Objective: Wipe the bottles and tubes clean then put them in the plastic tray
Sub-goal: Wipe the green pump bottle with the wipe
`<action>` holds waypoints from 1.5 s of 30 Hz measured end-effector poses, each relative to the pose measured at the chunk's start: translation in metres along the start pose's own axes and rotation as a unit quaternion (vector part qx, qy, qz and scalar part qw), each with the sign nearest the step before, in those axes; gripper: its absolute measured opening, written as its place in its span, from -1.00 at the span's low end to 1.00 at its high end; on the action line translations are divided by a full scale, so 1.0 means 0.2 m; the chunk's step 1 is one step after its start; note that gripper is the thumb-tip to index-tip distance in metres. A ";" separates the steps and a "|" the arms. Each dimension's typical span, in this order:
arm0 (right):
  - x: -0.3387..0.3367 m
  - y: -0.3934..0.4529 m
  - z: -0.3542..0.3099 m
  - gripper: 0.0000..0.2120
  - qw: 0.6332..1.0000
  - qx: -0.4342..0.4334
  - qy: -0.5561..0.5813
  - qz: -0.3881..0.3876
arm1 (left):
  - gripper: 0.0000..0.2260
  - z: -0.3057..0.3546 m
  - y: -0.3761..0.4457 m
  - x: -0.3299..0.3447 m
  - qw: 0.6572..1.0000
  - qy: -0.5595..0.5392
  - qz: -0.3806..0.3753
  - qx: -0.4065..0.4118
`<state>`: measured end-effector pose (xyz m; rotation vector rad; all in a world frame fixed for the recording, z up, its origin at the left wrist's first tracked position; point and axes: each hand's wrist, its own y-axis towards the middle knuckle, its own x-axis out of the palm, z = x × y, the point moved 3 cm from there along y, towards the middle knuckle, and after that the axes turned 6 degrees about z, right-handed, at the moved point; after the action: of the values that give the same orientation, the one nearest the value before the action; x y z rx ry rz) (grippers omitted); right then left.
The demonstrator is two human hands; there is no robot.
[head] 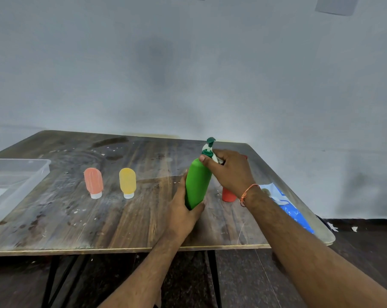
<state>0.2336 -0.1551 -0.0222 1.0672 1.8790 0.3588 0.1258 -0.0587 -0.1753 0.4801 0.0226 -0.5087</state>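
A green pump bottle (198, 182) with a dark green pump head is tilted above the wooden table (121, 218). My left hand (183, 210) grips its lower end. My right hand (231, 171) is closed around its neck, pressing a white wipe against the collar. A pink tube (93, 182) and a yellow tube (127, 182) stand cap-down at the table's middle left. A red bottle (228, 195) stands behind my right wrist, mostly hidden. The clear plastic tray (35, 176) sits at the far left edge.
A blue and white wipes packet (288, 207) lies near the table's right edge, under my right forearm. The tray holds a white patch at its bottom. A grey wall rises behind the table. Dark floor shows below the front edge.
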 end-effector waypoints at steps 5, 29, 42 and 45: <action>-0.04 0.02 0.06 -0.83 0.999 -0.013 0.031 -0.037 | -0.15 0.00 -0.01 0.01 0.999 -0.015 -0.033 0.012; -0.04 -0.05 0.03 -0.64 0.991 -0.109 0.028 -0.077 | -0.36 0.01 -0.01 0.03 0.985 -0.138 -0.068 -0.083; -0.19 -0.05 -0.04 -0.71 0.988 -0.004 0.138 0.076 | -0.49 0.01 0.00 0.02 0.993 -0.087 -0.039 -0.063; -0.21 0.00 -0.09 -0.69 0.992 -0.043 0.090 0.071 | -0.60 0.02 0.00 0.02 0.994 -0.083 -0.047 -0.047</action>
<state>0.2266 -0.1845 0.0114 1.1444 1.9311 0.6309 0.1292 -0.0626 -0.1722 0.3435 -0.0911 -0.6356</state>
